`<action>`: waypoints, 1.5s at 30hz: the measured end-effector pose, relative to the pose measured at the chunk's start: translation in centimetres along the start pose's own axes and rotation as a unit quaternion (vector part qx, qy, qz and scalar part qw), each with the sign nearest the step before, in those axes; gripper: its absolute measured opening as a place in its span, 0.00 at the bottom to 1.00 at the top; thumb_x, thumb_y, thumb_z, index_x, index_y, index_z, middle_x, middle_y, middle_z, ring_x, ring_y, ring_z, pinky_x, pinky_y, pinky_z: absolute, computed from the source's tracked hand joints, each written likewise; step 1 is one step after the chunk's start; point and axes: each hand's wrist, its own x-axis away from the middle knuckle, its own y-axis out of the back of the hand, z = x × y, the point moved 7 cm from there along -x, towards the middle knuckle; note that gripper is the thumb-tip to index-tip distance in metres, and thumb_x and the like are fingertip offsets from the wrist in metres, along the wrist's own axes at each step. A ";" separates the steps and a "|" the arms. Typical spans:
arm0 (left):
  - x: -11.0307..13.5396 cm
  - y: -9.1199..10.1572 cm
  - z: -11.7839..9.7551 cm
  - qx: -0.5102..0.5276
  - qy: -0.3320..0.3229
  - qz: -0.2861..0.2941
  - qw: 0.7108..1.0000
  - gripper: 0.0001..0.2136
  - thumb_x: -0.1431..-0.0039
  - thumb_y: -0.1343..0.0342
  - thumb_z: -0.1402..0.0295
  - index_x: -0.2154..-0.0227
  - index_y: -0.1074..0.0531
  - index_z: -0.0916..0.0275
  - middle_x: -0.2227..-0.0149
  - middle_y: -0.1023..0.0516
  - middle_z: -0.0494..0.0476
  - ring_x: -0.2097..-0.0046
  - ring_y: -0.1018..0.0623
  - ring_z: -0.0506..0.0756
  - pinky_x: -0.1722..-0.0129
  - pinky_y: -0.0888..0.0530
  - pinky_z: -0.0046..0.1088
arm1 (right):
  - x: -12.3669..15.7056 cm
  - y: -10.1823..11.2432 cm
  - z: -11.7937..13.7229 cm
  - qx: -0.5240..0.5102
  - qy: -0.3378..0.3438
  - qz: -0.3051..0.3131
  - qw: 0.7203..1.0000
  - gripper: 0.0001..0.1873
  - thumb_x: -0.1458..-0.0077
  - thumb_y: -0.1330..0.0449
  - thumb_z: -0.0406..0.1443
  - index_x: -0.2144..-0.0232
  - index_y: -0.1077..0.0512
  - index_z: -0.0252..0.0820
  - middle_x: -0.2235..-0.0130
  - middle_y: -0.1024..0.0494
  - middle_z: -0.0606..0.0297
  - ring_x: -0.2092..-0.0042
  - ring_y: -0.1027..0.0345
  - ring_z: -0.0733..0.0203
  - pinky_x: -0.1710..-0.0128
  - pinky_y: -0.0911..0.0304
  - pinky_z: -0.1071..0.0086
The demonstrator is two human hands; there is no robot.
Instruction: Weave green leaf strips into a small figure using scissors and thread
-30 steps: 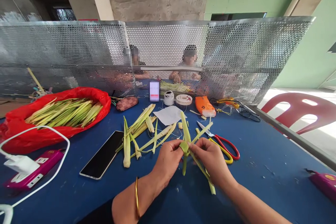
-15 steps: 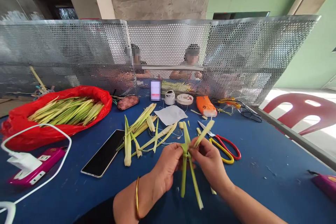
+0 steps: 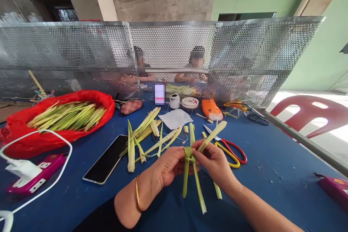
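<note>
Between my two hands is a small weave of folded green leaf strips [image 3: 188,151], its loose ends sticking up, down and to the right. My left hand [image 3: 170,165] pinches the left side of the weave with thumb and fingers. My right hand [image 3: 213,161] pinches its right side, where a pale strip [image 3: 216,134] slants up past the fingers. Scissors [image 3: 230,148] with red and yellow handles lie behind my right hand, blades partly open. Several cut leaf strips [image 3: 131,152] lie loose beyond my left hand, beside a dark phone [image 3: 106,159].
A red plastic bag [image 3: 107,103] full of leaves stands at the left, near a purple power strip [image 3: 50,168]. A white cloth [image 3: 176,118], a tape roll [image 3: 190,103] and an orange packet [image 3: 211,108] lie farther back. A perforated metal screen [image 3: 171,43] crosses the table; people sit behind it.
Both hands have moved slightly left with the weave. The pale strip by my right hand now leans farther right, and another strip's end shows below that hand.
</note>
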 end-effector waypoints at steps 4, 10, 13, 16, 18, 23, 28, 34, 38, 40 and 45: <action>-0.3 0.3 0.1 -0.050 0.014 0.018 0.999 0.14 0.57 0.34 0.61 0.71 0.25 0.66 0.73 0.20 0.58 0.71 0.21 0.54 0.63 0.26 0.32 | 0.1 -0.6 -0.6 -0.028 -0.037 0.059 0.997 0.12 0.50 0.36 0.42 0.69 0.29 0.38 0.77 0.29 0.70 0.76 0.37 0.67 0.74 0.37 0.72; 0.0 0.1 0.2 -0.114 0.048 0.040 0.991 0.15 0.59 0.33 0.60 0.69 0.23 0.66 0.72 0.20 0.59 0.72 0.21 0.54 0.66 0.26 0.31 | 0.1 -1.1 -1.1 -0.040 -0.049 0.107 0.992 0.10 0.49 0.38 0.38 0.66 0.28 0.38 0.77 0.28 0.71 0.78 0.38 0.69 0.77 0.39 0.73; 0.2 -0.2 0.2 -0.116 0.064 0.054 0.990 0.17 0.61 0.32 0.60 0.68 0.23 0.65 0.74 0.20 0.57 0.72 0.21 0.54 0.66 0.27 0.31 | 0.0 -1.3 -1.0 -0.019 -0.043 0.142 0.989 0.07 0.48 0.39 0.37 0.69 0.26 0.37 0.77 0.27 0.69 0.79 0.37 0.68 0.76 0.38 0.72; 0.2 -0.1 0.3 -0.107 0.066 0.059 0.990 0.17 0.61 0.32 0.60 0.69 0.25 0.65 0.73 0.20 0.58 0.71 0.21 0.55 0.64 0.27 0.33 | 0.0 -1.2 -0.9 -0.007 -0.029 0.146 0.989 0.06 0.48 0.39 0.36 0.70 0.25 0.38 0.78 0.28 0.70 0.79 0.36 0.68 0.75 0.38 0.72; 0.1 0.0 0.4 -0.103 0.073 0.058 0.990 0.18 0.62 0.31 0.60 0.70 0.25 0.66 0.74 0.20 0.58 0.71 0.21 0.56 0.63 0.27 0.35 | 0.0 -1.2 -0.8 -0.005 -0.019 0.147 0.989 0.06 0.48 0.39 0.36 0.70 0.25 0.38 0.78 0.28 0.70 0.79 0.37 0.68 0.76 0.38 0.72; -0.1 -0.1 0.5 -0.049 0.049 0.039 0.997 0.15 0.58 0.34 0.60 0.70 0.26 0.66 0.72 0.20 0.59 0.69 0.20 0.56 0.63 0.27 0.32 | -0.3 -0.3 -1.1 0.019 -0.004 0.068 0.998 0.08 0.48 0.40 0.37 0.70 0.26 0.38 0.79 0.31 0.70 0.79 0.39 0.67 0.78 0.40 0.73; -0.2 -0.9 0.3 0.020 -0.021 0.028 0.999 0.13 0.52 0.38 0.63 0.65 0.25 0.65 0.67 0.19 0.61 0.63 0.19 0.58 0.61 0.27 0.31 | -0.4 1.1 -0.9 0.087 0.011 -0.014 0.996 0.09 0.48 0.42 0.39 0.69 0.25 0.38 0.78 0.30 0.68 0.76 0.38 0.65 0.76 0.40 0.71; 0.3 -1.1 0.0 0.083 -0.058 -0.013 0.995 0.17 0.50 0.39 0.56 0.65 0.29 0.64 0.69 0.19 0.61 0.65 0.19 0.60 0.63 0.26 0.33 | -0.3 1.7 0.2 0.116 0.032 -0.043 0.992 0.11 0.46 0.44 0.40 0.71 0.26 0.40 0.75 0.28 0.65 0.73 0.36 0.61 0.74 0.39 0.69; 0.4 -1.0 -0.5 0.004 -0.126 -0.046 0.991 0.21 0.58 0.32 0.60 0.65 0.33 0.63 0.72 0.21 0.54 0.69 0.20 0.56 0.65 0.26 0.30 | -0.2 1.6 0.5 0.182 0.056 -0.062 0.980 0.09 0.45 0.45 0.38 0.71 0.27 0.40 0.74 0.27 0.65 0.72 0.34 0.60 0.72 0.39 0.69; 0.2 -0.7 -0.4 -0.012 -0.146 -0.064 0.987 0.20 0.59 0.31 0.63 0.65 0.33 0.63 0.74 0.21 0.52 0.72 0.21 0.54 0.66 0.25 0.30 | -0.1 1.6 0.3 0.191 0.052 -0.062 0.978 0.09 0.44 0.45 0.38 0.68 0.27 0.40 0.72 0.26 0.64 0.71 0.33 0.59 0.71 0.38 0.68; -0.2 0.5 -0.7 -0.019 -0.150 -0.110 0.982 0.16 0.56 0.33 0.65 0.68 0.33 0.63 0.72 0.19 0.56 0.75 0.22 0.52 0.69 0.25 0.29 | 0.1 2.2 2.0 0.140 0.137 -0.095 0.976 0.12 0.41 0.45 0.42 0.69 0.26 0.42 0.64 0.24 0.60 0.61 0.31 0.55 0.59 0.37 0.64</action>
